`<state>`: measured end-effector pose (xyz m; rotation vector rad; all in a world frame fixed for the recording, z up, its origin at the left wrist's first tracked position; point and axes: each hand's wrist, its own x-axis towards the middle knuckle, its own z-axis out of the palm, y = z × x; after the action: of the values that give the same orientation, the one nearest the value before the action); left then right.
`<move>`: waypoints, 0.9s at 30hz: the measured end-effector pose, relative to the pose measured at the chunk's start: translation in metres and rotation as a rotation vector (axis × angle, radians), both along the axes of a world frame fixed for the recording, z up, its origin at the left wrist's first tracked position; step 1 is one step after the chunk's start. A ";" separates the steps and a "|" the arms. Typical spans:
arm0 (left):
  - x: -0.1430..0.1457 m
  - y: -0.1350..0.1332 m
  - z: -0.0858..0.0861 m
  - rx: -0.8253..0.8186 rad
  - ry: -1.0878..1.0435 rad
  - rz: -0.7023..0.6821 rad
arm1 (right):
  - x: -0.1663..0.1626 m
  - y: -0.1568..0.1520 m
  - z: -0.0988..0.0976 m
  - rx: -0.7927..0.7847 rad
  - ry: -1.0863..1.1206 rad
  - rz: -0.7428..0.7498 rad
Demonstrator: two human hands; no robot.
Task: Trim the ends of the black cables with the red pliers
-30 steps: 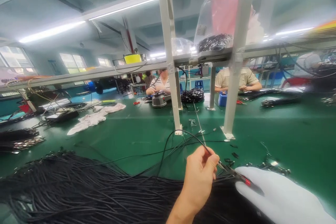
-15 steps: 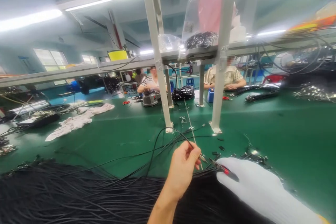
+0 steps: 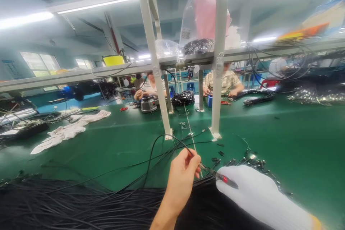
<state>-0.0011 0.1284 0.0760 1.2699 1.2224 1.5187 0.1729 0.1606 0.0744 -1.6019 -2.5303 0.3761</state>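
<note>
My bare left hand point(image 3: 183, 172) pinches a black cable point(image 3: 153, 151) near its end between thumb and fingers. The cable loops up and back toward the left. Thin stripped wire ends point(image 3: 201, 166) stick out past the fingertips. In a white glove, my right hand point(image 3: 245, 185) is closed around small pliers point(image 3: 225, 179) with dark jaws and a red part on the handle. Their tips reach the wire ends; whether they grip them I cannot tell. Beneath both hands spreads a large pile of black cables point(image 3: 88, 208).
White shelf posts point(image 3: 215, 115) stand on the green table point(image 3: 269, 125) ahead. Small black connectors point(image 3: 256, 161) lie beside the gloved hand. A crumpled white cloth point(image 3: 67, 131) is at left. Across the table sit two people near a grey device point(image 3: 148, 105) and a cable coil point(image 3: 183, 97).
The pliers' tips have come up to the wire ends; a small gap showed before. The view has shifted, so the scene sits further left. Both hands keep their hold.
</note>
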 end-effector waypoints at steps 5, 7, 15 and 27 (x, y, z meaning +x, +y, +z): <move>0.001 -0.003 0.006 -0.046 -0.125 -0.055 | 0.002 -0.005 0.004 -0.058 0.060 0.020; 0.000 -0.005 0.009 -0.088 -0.207 -0.093 | 0.003 -0.007 0.004 -0.089 0.085 0.012; 0.008 -0.001 0.001 -0.229 -0.418 -0.131 | 0.009 -0.006 -0.006 -0.200 0.306 0.118; 0.021 -0.008 -0.007 0.170 0.146 0.127 | 0.006 -0.002 0.000 -0.242 0.362 0.053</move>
<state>0.0194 0.1208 0.0691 1.4598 1.3102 1.6749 0.1790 0.1584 0.0745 -1.3844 -2.3204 0.9179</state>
